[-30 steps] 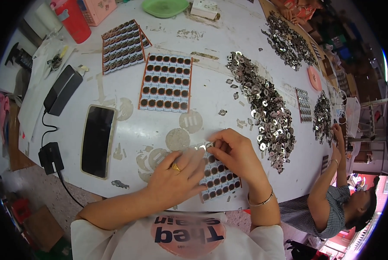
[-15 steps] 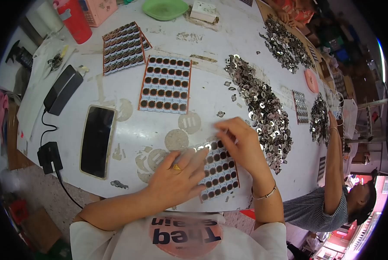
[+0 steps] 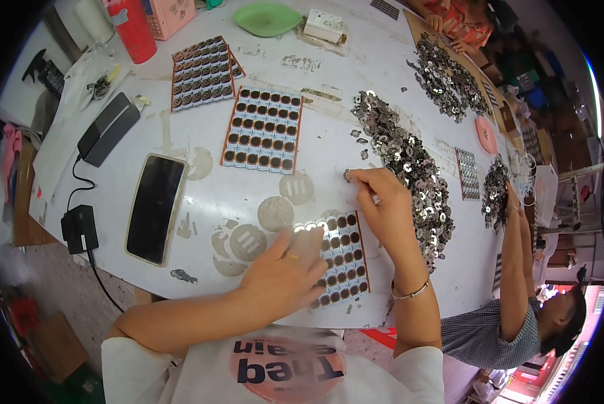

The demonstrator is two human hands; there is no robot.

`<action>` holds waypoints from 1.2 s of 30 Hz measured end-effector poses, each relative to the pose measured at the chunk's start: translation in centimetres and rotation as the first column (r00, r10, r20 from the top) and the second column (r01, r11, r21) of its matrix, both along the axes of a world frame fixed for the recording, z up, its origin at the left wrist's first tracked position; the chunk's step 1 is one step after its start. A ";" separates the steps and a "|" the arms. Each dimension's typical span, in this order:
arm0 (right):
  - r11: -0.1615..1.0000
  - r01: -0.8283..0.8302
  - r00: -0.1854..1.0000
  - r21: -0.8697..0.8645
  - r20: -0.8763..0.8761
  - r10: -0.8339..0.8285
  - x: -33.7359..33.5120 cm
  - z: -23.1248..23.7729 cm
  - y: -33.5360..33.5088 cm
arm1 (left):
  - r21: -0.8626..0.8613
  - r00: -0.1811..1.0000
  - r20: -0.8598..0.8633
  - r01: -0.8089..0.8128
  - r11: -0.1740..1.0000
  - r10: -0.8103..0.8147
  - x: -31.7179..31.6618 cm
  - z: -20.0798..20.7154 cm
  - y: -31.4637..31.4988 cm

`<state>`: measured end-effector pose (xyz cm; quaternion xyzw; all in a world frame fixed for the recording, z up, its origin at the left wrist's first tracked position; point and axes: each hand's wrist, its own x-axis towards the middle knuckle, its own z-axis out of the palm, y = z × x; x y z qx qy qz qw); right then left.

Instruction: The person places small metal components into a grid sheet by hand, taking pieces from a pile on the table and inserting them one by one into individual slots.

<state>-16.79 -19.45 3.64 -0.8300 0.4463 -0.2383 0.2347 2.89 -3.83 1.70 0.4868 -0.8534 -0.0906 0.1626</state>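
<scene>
My right hand (image 3: 385,205) is closed in a pinch, thumb and finger meeting at a small ring-shaped metal piece (image 3: 347,175) on the white table. Beside that hand lies a long heap of such metal pieces (image 3: 409,158), some shiny and some dark. My left hand (image 3: 283,269), wearing a ring, lies over the left part of a card (image 3: 344,259) with rows of dark round spots. A few shiny pieces (image 3: 320,227) show along the card's far edge, by the left fingers. Those fingers are blurred by motion, and what they hold, if anything, is hidden.
Another spotted card (image 3: 261,131) lies farther off, with stacked cards bearing metal pieces (image 3: 203,73) behind it. A phone (image 3: 156,209), a black device (image 3: 108,129) and a charger (image 3: 79,229) lie left. A green dish (image 3: 267,18) stands far. Co-workers' arms (image 3: 515,262) reach other heaps.
My right hand has moved slightly away from me, its fingers closing on the lone metal piece. My left hand has shifted only a little over the card. The whole view has shifted slightly.
</scene>
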 end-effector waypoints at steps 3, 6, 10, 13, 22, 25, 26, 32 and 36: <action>0.983 -0.018 0.997 -0.183 -0.075 0.004 0.4 -1.0 0.1 | -0.127 0.988 0.154 0.040 0.991 -0.020 -0.9 -0.3 -0.7; 0.945 -0.035 0.971 -0.326 -0.235 -0.046 2.2 -1.6 0.1 | -0.166 0.983 0.186 0.039 0.985 -0.007 -1.3 -0.9 -0.9; 0.968 -0.098 0.854 -0.231 -0.518 -0.037 3.5 -1.5 -0.4 | -0.191 0.999 0.023 0.036 0.981 -0.032 -0.9 -1.8 -1.0; 0.951 -0.174 0.907 -0.254 -0.417 0.054 2.6 -1.1 -1.6 | -0.163 0.997 -0.076 0.015 0.987 -0.028 -0.5 -1.9 -1.0; 0.888 -0.047 0.911 0.457 0.384 -0.149 0.3 -0.3 2.8 | -0.027 0.892 -0.433 -0.157 0.987 0.130 1.6 -1.2 -2.9; 0.996 -0.074 0.990 0.048 0.124 0.068 1.7 0.2 2.5 | -0.081 0.904 -0.427 -0.077 0.994 0.035 1.5 -1.4 -2.7; 0.978 -0.182 0.981 -0.098 0.051 0.187 2.5 0.2 2.2 | -0.127 0.906 -0.422 -0.016 0.992 -0.039 1.3 -1.5 -2.7; 0.918 -0.365 0.904 -0.153 -0.293 0.310 4.9 -0.2 2.0 | -0.172 0.911 -0.407 -0.008 0.985 -0.063 1.0 -1.7 -2.6; 0.967 -0.256 0.966 0.010 0.042 0.255 3.9 -0.7 1.2 | -0.123 0.892 -0.437 -0.192 0.974 0.120 1.6 -1.2 -3.1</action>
